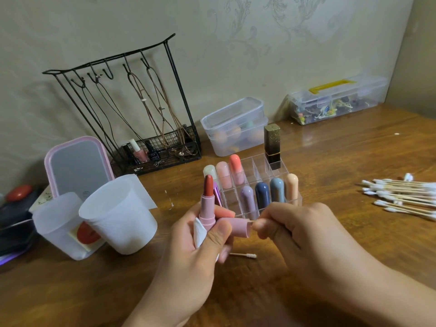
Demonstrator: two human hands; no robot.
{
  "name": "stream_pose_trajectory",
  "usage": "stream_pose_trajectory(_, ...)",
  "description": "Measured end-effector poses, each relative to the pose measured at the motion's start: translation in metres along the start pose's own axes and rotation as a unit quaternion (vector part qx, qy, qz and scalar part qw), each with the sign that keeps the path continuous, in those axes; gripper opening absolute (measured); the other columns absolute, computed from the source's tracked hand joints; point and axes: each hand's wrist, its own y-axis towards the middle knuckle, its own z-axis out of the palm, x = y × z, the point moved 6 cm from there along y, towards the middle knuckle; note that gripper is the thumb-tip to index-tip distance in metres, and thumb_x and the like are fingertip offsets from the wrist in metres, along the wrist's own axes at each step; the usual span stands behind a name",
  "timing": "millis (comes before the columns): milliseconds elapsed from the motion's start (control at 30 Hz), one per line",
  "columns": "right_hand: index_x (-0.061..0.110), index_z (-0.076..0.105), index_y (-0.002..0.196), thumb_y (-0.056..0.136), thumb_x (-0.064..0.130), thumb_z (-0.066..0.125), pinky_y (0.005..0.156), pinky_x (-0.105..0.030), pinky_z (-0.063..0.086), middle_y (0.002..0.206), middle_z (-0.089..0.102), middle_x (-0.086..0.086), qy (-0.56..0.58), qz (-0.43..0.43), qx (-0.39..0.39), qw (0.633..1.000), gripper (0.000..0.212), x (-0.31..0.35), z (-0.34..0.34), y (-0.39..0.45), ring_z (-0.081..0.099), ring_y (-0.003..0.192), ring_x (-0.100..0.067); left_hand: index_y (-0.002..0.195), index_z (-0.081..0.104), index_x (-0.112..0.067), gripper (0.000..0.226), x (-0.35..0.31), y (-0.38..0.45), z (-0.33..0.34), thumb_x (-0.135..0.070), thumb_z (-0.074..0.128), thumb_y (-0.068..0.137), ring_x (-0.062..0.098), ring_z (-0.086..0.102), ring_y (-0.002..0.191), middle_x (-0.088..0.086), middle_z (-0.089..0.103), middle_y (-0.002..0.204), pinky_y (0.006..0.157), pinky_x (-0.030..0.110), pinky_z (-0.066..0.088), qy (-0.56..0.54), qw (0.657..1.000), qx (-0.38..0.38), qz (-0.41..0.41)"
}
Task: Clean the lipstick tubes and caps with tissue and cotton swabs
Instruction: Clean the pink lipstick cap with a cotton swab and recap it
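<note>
My left hand [200, 246] grips a pink lipstick tube [207, 206], held upright with its red stick exposed. The same hand holds the pink cap [238, 228] sideways and a folded white tissue [199, 232]. My right hand [295, 230] pinches a cotton swab [251, 222] whose tip is inside the cap's open end. Just behind my hands stands a clear organizer [254, 182] with several pastel lipsticks and a black and gold one [272, 143]. A used swab [245, 255] lies on the table under my left hand.
A pile of cotton swabs [401, 197] lies at the right. Two translucent white cups [118, 215] and a pink-framed mirror [77, 166] stand at the left. Behind are a black wire rack [132, 109], a clear tub [236, 126] and a clear lidded box [335, 100].
</note>
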Motion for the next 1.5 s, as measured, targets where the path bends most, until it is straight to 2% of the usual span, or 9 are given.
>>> stream_pose_trajectory(100, 0.03, 0.052, 0.081, 0.097, 0.044, 0.048, 0.055, -0.032, 0.048, 0.066, 0.057, 0.008, -0.041, -0.018, 0.054, 0.998, 0.022, 0.004, 0.004, -0.002, 0.053, 0.058, -0.013, 0.101, 0.062, -0.023, 0.035, 0.001, 0.0, 0.0, -0.048, 0.057, 0.078, 0.009, 0.056, 0.058, -0.002, 0.062, 0.067, 0.062, 0.019, 0.048, -0.007, 1.0, -0.011, -0.003)
stream_pose_trajectory(267, 0.033, 0.045, 0.096, 0.099, 0.034, 0.037, 0.064, -0.033, 0.049, 0.081, 0.056, 0.009, -0.023, -0.042, 0.166, 0.985, 0.008, 0.016, 0.014, -0.008, 0.051, 0.068, -0.007, 0.099, 0.063, -0.026, 0.035, 0.002, 0.0, -0.007, -0.05, 0.054, 0.076, 0.0, 0.063, 0.078, -0.016, 0.066, 0.082, 0.063, 0.014, 0.049, 0.022, 0.998, -0.057, -0.004)
stream_pose_trajectory(433, 0.032, 0.062, 0.091, 0.093, 0.032, 0.046, 0.049, -0.009, 0.037, 0.067, 0.054, 0.019, -0.036, -0.044, 0.039, 0.998, 0.016, 0.007, -0.002, -0.002, 0.051, 0.054, 0.0, 0.101, 0.062, -0.031, 0.037, 0.002, 0.0, -0.009, -0.052, 0.056, 0.07, -0.001, 0.064, 0.089, -0.017, 0.066, 0.09, 0.068, 0.018, 0.055, 0.018, 0.998, -0.051, -0.022)
stream_pose_trajectory(600, 0.03, 0.051, 0.082, 0.095, 0.032, 0.043, 0.057, -0.038, 0.05, 0.07, 0.057, 0.006, -0.065, -0.069, 0.1, 0.99, 0.015, 0.008, 0.013, -0.006, 0.053, 0.06, -0.016, 0.096, 0.065, -0.026, 0.026, -0.001, -0.001, -0.003, -0.041, 0.059, 0.076, 0.004, 0.065, 0.084, -0.013, 0.067, 0.087, 0.064, 0.016, 0.052, 0.005, 1.0, -0.024, -0.018)
stream_pose_trajectory(700, 0.029, 0.054, 0.079, 0.097, 0.033, 0.046, 0.054, -0.032, 0.048, 0.066, 0.056, 0.009, -0.007, -0.091, 0.124, 0.988, 0.02, 0.015, 0.009, -0.004, 0.054, 0.058, -0.013, 0.095, 0.064, -0.028, 0.028, -0.003, -0.002, -0.001, -0.045, 0.057, 0.074, -0.003, 0.062, 0.089, -0.02, 0.066, 0.09, 0.063, 0.01, 0.05, 0.016, 0.999, -0.034, -0.012)
stream_pose_trajectory(833, 0.031, 0.059, 0.079, 0.091, 0.031, 0.049, 0.044, -0.015, 0.035, 0.053, 0.049, 0.019, 0.0, -0.044, 0.02, 0.999, 0.016, 0.003, 0.001, -0.003, 0.05, 0.05, -0.006, 0.09, 0.06, -0.037, 0.027, -0.009, -0.003, -0.003, -0.052, 0.054, 0.069, -0.011, 0.058, 0.087, -0.027, 0.062, 0.088, 0.059, 0.006, 0.047, 0.044, 0.998, -0.046, 0.0)
stream_pose_trajectory(1000, 0.028, 0.055, 0.081, 0.094, 0.035, 0.045, 0.054, -0.035, 0.048, 0.065, 0.057, 0.006, -0.02, -0.058, 0.09, 0.994, 0.017, 0.005, 0.013, -0.006, 0.054, 0.059, -0.014, 0.093, 0.06, -0.034, 0.028, -0.011, -0.006, -0.001, -0.049, 0.054, 0.071, -0.008, 0.059, 0.087, -0.027, 0.061, 0.088, 0.059, 0.006, 0.047, 0.043, 0.998, -0.041, 0.004)
stream_pose_trajectory(1200, 0.027, 0.059, 0.076, 0.094, 0.024, 0.051, 0.044, -0.006, 0.026, 0.049, 0.046, 0.017, 0.094, -0.068, 0.024, 0.993, 0.02, 0.012, -0.007, -0.002, 0.042, 0.042, -0.004, 0.091, 0.059, -0.033, 0.029, -0.019, -0.008, -0.004, -0.05, 0.054, 0.068, -0.009, 0.06, 0.086, -0.027, 0.063, 0.087, 0.057, 0.007, 0.047, 0.009, 0.999, -0.039, 0.005)
stream_pose_trajectory(1500, 0.034, 0.055, 0.074, 0.093, 0.023, 0.054, 0.045, -0.009, 0.034, 0.057, 0.051, 0.023, 0.015, -0.089, 0.071, 0.993, 0.022, 0.019, -0.003, -0.003, 0.049, 0.048, -0.002, 0.093, 0.059, -0.035, 0.029, -0.02, -0.008, -0.001, -0.052, 0.052, 0.071, -0.011, 0.057, 0.092, -0.031, 0.061, 0.093, 0.064, 0.003, 0.045, 0.05, 0.998, -0.026, 0.033)
